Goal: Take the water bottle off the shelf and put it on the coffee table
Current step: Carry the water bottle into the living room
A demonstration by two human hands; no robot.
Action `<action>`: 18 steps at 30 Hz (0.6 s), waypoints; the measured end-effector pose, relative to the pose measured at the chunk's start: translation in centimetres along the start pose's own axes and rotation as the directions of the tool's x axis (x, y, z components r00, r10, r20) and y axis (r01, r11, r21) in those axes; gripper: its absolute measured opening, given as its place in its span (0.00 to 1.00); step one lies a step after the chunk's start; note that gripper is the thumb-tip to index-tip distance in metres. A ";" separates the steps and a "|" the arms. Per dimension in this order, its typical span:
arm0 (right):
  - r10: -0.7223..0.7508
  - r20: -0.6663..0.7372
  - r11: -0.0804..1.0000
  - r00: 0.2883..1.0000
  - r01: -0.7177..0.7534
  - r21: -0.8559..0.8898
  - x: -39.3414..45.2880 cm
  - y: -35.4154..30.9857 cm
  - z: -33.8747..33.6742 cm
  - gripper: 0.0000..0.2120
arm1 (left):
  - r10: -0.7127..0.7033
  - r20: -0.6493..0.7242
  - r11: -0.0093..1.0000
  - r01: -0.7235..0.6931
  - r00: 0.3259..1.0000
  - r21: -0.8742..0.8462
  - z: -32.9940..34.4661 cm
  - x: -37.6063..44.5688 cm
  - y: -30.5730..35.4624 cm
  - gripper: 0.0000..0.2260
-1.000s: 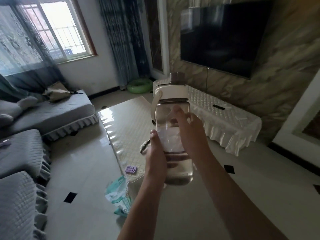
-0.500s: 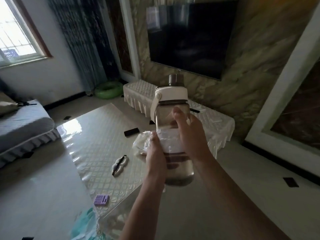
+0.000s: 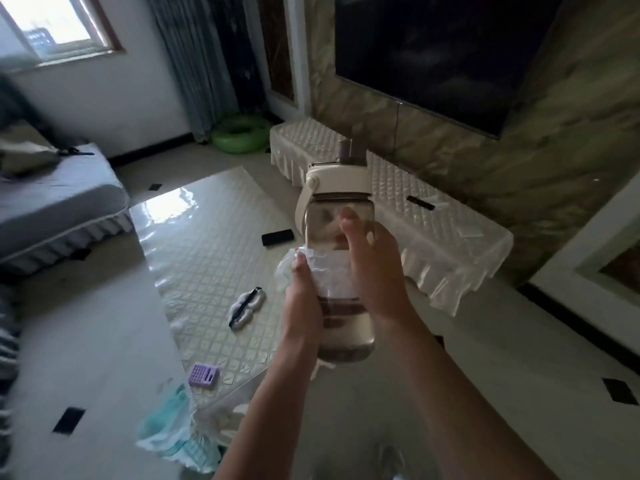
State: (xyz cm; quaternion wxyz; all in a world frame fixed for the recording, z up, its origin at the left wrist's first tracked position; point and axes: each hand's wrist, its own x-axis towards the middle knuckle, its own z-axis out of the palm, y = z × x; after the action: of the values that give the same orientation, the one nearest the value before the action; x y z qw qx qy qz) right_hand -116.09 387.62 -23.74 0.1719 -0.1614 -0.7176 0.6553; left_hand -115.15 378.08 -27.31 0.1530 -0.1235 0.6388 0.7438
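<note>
A clear water bottle (image 3: 337, 220) with a cream lid and strap is held upright in the air at the centre of the view. My left hand (image 3: 300, 306) grips its lower left side and my right hand (image 3: 375, 268) wraps its right side, fingers across the front. The bottle hangs above the near right edge of the coffee table (image 3: 207, 244), a low table under a glossy quilted cover.
On the table lie a black phone (image 3: 277, 236), a sleep mask (image 3: 246, 306), a purple calculator (image 3: 203, 374) and a crumpled plastic bag (image 3: 286, 271). A covered TV bench (image 3: 433, 216) stands right under a wall TV (image 3: 443, 53). Grey sofas (image 3: 59, 199) are left; a teal bag (image 3: 169, 431) lies on the floor.
The view has swung back left and moved closer to the coffee table. Both hands keep the same hold on the bottle, which stays centred in front of me.
</note>
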 end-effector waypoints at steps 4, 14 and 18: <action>0.052 0.112 0.998 0.992 -0.056 0.025 1.6 0.8 1.4 0.31 | 0.036 -0.148 0.999 -0.036 0.988 0.001 -0.3 0.8 -0.3 0.34; 0.046 0.406 0.998 0.913 -0.059 0.018 5.8 3.4 3.0 0.24 | 0.036 -0.480 0.997 -0.061 0.877 -0.037 1.4 2.4 -1.1 0.31; 0.123 0.467 0.988 0.876 -0.150 0.021 6.2 5.4 4.2 0.22 | -0.020 -0.567 0.999 -0.010 0.823 -0.050 1.0 3.4 -2.7 0.30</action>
State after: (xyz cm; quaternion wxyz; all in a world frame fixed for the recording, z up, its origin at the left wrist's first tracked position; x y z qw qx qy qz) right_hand -123.49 387.27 -29.26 -0.0469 -0.0455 -0.7060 0.7052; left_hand -117.23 379.68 -30.88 -0.0448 -0.3446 0.6361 0.6889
